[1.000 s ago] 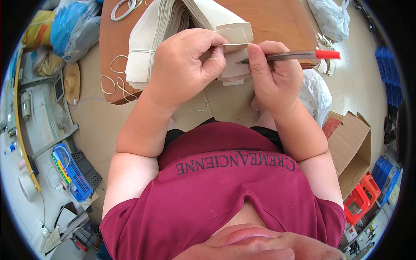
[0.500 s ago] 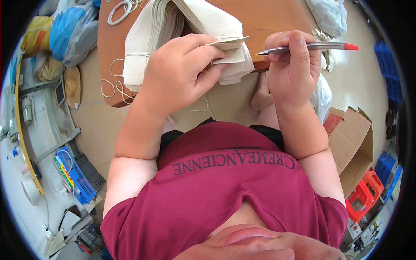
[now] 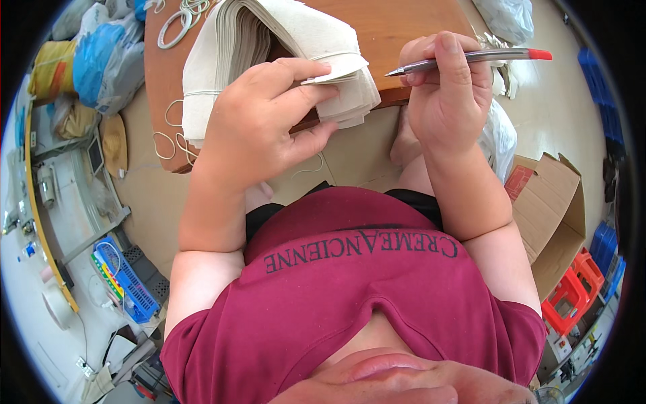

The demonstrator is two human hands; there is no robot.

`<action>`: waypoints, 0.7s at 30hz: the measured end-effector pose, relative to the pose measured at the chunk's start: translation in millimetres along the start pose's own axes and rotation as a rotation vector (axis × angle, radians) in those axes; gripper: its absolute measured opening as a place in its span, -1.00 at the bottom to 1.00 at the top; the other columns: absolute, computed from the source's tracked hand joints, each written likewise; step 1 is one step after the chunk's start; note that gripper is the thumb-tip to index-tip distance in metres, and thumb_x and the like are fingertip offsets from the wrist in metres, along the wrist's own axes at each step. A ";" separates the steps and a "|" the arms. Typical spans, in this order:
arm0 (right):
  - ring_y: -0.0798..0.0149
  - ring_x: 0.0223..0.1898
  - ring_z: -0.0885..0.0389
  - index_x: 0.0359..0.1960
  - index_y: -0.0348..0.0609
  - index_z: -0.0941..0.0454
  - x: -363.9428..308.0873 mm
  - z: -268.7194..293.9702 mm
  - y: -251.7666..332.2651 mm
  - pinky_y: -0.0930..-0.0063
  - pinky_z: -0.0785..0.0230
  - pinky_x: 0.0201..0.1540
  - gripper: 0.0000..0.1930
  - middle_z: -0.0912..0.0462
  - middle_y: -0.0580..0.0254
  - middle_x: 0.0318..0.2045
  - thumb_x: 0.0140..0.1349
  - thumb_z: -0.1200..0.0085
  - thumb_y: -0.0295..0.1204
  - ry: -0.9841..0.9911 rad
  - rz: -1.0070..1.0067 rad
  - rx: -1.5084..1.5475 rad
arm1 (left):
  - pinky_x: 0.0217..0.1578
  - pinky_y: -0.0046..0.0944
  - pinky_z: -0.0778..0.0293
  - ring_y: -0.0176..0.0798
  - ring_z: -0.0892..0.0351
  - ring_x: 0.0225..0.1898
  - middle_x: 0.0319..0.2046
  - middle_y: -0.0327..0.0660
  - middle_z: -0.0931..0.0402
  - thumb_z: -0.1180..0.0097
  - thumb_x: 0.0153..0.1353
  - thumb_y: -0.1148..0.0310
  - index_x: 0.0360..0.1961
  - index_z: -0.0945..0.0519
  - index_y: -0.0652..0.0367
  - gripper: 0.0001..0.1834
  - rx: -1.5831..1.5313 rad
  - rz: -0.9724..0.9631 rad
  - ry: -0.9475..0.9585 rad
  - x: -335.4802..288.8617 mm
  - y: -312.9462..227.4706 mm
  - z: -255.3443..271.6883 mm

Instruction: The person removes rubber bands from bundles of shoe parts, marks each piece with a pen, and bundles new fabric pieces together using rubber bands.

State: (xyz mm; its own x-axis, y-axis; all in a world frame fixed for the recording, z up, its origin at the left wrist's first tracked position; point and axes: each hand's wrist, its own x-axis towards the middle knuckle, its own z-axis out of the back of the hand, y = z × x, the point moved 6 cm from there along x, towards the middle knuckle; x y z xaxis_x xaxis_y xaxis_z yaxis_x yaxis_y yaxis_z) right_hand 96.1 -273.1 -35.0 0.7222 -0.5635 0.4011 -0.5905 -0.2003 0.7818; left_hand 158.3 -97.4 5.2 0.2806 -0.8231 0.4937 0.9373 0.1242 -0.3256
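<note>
A thick stack of cream sheets [image 3: 296, 27], cloth or soft paper, lies bent into an arch at the table's near edge. A thin cord or band runs round each end. At the stack's right-hand end is my left hand [image 3: 259, 124]. Its index finger rests on the upper sheet, with a loose sheet corner showing between index and middle fingers. The thumb stands apart below. To the right, my right hand [image 3: 451, 101] grips a ballpoint pen [image 3: 501, 55] with a clear grey barrel and red end. Its tip points left toward the sheets, without touching them.
The brown table [image 3: 410, 27] carries white rings [image 3: 173, 30] and loose cords [image 3: 165, 145]. Filled plastic bags [image 3: 108, 60] stand at left, near a blue basket [image 3: 128, 279]. An open cardboard box [image 3: 548, 215] and red stools [image 3: 572, 293] are at right.
My left thumb has come away from the sheets it was pinching, and the raised sheet ends lie lower. The right hand with the pen has shifted slightly up and left.
</note>
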 end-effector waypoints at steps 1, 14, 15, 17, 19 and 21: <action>0.36 -0.57 -0.36 -0.31 -0.18 -0.51 -0.3 0.6 0.1 0.44 -0.28 -0.45 -0.83 -0.50 0.20 -0.59 0.42 0.10 -0.42 0.007 0.005 0.011 | -0.39 -0.32 -0.53 -0.24 -0.61 -0.31 -0.16 -0.21 -0.60 -0.33 -0.18 0.61 -0.35 -0.68 0.22 -0.74 -0.009 0.027 0.027 0.7 0.9 -1.0; 0.45 -0.51 -0.46 -0.25 -0.22 -0.49 -3.0 -2.8 -2.7 0.60 -0.32 -0.40 -0.89 -0.58 0.22 -0.52 0.37 -0.04 -0.43 0.082 -0.005 0.105 | -0.47 -0.34 -0.56 -0.31 -0.63 -0.44 -0.19 -0.24 -0.60 -0.31 -0.15 0.61 -0.35 -0.66 0.27 -0.76 0.031 0.111 -0.016 -4.2 -4.6 -4.9; 0.45 -0.51 -0.46 -0.25 -0.22 -0.49 -3.1 -2.5 -2.7 0.60 -0.32 -0.41 -0.89 -0.58 0.22 -0.52 0.37 -0.04 -0.43 0.082 -0.006 0.105 | -0.45 -0.33 -0.56 -0.28 -0.63 -0.43 -0.19 -0.24 -0.60 -0.31 -0.17 0.60 -0.35 -0.66 0.25 -0.75 0.061 0.102 -0.012 -3.3 -6.3 -4.2; 0.45 -0.51 -0.46 -0.25 -0.22 -0.49 -3.0 -2.3 -3.1 0.60 -0.32 -0.41 -0.89 -0.58 0.22 -0.52 0.37 -0.04 -0.43 0.081 -0.007 0.105 | -0.44 -0.32 -0.56 -0.26 -0.63 -0.42 -0.20 -0.25 -0.60 -0.30 -0.19 0.59 -0.35 -0.66 0.24 -0.73 0.090 0.093 -0.008 -3.1 -8.4 -4.4; 0.45 -0.51 -0.46 -0.25 -0.22 -0.48 -2.6 -2.8 -3.2 0.60 -0.32 -0.41 -0.89 -0.58 0.21 -0.52 0.37 -0.04 -0.43 0.096 0.003 0.117 | -0.42 -0.31 -0.57 -0.23 -0.62 -0.41 -0.19 -0.26 -0.60 -0.28 -0.21 0.60 -0.35 -0.65 0.21 -0.72 0.160 0.075 -0.017 -4.0 -10.1 -5.3; 0.45 -0.51 -0.46 -0.25 -0.22 -0.48 -2.5 -3.7 -2.7 0.60 -0.32 -0.41 -0.89 -0.58 0.21 -0.52 0.37 -0.04 -0.43 0.102 0.004 0.118 | -0.42 -0.31 -0.57 -0.22 -0.62 -0.41 -0.20 -0.26 -0.61 -0.27 -0.20 0.60 -0.35 -0.65 0.20 -0.72 0.186 0.065 -0.027 -4.9 -10.6 -6.3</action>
State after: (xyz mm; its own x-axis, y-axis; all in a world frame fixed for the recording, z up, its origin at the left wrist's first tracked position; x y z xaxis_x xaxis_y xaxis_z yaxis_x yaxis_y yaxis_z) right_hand 97.3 -268.2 -36.4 0.7488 -0.4816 0.4553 -0.6276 -0.2944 0.7208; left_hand 145.7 -98.3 1.2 0.3448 -0.7951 0.4990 0.9384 0.2789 -0.2041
